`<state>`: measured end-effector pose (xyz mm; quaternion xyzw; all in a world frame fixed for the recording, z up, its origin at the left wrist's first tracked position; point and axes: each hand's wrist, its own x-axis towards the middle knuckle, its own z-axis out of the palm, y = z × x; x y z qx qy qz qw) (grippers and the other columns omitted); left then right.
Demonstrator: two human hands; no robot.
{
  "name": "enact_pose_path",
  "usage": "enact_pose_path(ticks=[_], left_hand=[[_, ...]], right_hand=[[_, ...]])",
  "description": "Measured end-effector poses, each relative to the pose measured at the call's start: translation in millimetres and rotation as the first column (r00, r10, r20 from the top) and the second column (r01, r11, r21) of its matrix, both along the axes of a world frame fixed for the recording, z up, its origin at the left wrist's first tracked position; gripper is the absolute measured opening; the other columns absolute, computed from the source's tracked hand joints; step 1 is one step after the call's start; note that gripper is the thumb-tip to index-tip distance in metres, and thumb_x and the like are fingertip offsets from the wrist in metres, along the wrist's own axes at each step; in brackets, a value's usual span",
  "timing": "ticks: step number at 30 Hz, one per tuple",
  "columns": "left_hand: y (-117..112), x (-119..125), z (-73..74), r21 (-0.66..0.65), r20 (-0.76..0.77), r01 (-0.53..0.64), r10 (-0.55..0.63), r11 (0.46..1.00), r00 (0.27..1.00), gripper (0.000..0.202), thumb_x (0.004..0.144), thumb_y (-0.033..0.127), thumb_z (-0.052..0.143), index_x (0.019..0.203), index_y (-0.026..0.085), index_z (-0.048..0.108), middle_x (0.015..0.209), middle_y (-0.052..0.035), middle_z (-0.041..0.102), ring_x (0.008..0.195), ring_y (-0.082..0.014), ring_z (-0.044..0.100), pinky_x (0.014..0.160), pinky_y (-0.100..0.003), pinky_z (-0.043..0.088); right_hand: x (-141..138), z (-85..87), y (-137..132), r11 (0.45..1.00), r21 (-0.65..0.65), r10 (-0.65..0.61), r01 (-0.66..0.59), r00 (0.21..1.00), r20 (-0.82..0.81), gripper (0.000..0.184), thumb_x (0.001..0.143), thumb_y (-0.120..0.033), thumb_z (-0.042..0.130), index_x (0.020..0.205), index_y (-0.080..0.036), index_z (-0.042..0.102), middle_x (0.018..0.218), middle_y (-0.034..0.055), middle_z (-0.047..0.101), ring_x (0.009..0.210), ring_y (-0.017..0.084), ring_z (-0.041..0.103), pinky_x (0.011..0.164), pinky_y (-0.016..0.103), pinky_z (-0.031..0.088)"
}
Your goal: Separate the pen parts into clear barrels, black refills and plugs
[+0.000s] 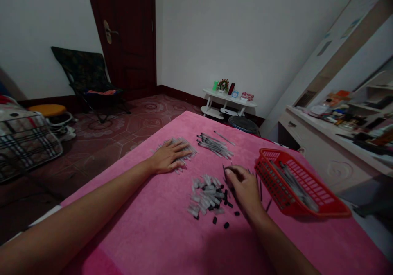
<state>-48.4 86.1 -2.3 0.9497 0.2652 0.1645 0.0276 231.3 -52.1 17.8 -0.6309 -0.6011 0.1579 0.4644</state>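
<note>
Head view: a desk (pixel 159 234) under a pink cloth, seen corner-on, its far corner pointing into the room; the left hand (pixel 167 157) lies palm down near the left edge, fingers (pixel 181 146) spread flat and open, pressing on a loose row of clear tubes (pixel 188 149) and gripping none of them; the right hand (pixel 244 187) rests at mid-desk, fingers (pixel 233 172) curled together and pinched on a thin dark rod (pixel 224 170) that stands nearly upright from them; just left of that hand, touching its shadowed side, lies a heap of short clear caps (pixel 205 193); small black plugs (pixel 226 225) are scattered along the heap's near side; a bundle of grey pens (pixel 215 146) lies toward the far corner, between the clear tubes and the right edge, with a single pen (pixel 224 138) just beyond it; a red basket (pixel 325 205) sits by the right edge, just beside the right hand, holding more pens lengthwise; a few loose dark rods lie between hand and basket.
</note>
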Motion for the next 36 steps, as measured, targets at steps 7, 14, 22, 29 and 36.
enact_pose_path(ticks=[7,14,22,29,36], left_hand=[[-5,-5,3.3,-0.003,0.141,-0.05,0.05,0.999,0.989,0.064,0.087,0.058,0.036,0.143,0.027,0.031,0.151,-0.0112,0.026,0.138,-0.0295,0.023,0.111,-0.054,0.011],[-15,-8,7.6,0.031,0.329,-0.014,0.003,0.999,0.944,0.05,0.089,0.046,0.042,0.134,0.025,0.046,0.148,-0.0106,0.032,0.136,-0.0279,0.027,0.112,-0.052,0.014],[-59,84,31.9,-0.627,0.779,0.4,0.525,0.668,0.344,0.031,0.083,0.041,0.056,0.108,0.024,0.062,0.11,-0.0105,0.064,0.1,-0.0215,0.062,0.092,-0.039,0.045],[-74,124,40.1,-0.52,0.702,0.821,0.665,0.235,0.254,0.033,0.077,0.036,0.067,0.104,0.02,0.058,0.092,-0.007,0.068,0.086,-0.0185,0.067,0.076,-0.029,0.052],[-77,116,30.8,-0.564,0.629,0.805,0.727,0.185,0.274,0.024,0.071,0.033,0.073,0.077,0.016,0.059,0.069,-0.0008,0.062,0.058,-0.0109,0.062,0.049,-0.019,0.048]], right_hand=[[17,2.8,67,0.959,0.164,-0.28,0.229,0.707,0.65,0.026,0.078,-0.027,0.059,0.1,-0.016,0.064,0.098,0.0153,0.059,0.092,0.028,0.054,0.071,0.037,0.044],[22,1.0,67,0.953,0.13,-0.291,0.273,0.71,0.642,0.01,0.079,-0.023,0.059,0.077,-0.017,0.067,0.073,0.0117,0.065,0.076,0.023,0.06,0.062,0.032,0.04],[-9,14.4,24,0.996,-0.057,0.042,-0.068,0.929,-0.367,0.036,0.075,-0.045,0.06,0.089,-0.013,0.068,0.061,0.0023,0.062,0.046,0.012,0.049,0.043,0.023,0.035],[-36,26.4,-5,0.941,-0.155,0.146,-0.3,0.775,-0.616,0.034,0.069,-0.046,0.069,0.078,-0.014,0.067,0.054,-0.0014,0.055,0.044,0.009,0.043,0.042,0.02,0.03],[-46,24.9,-10,0.803,-0.274,0.139,-0.53,0.613,-0.778,0.037,0.07,-0.051,0.064,0.066,-0.016,0.054,0.051,-0.0057,0.044,0.038,0.004,0.025,0.038,0.019,0.021]])
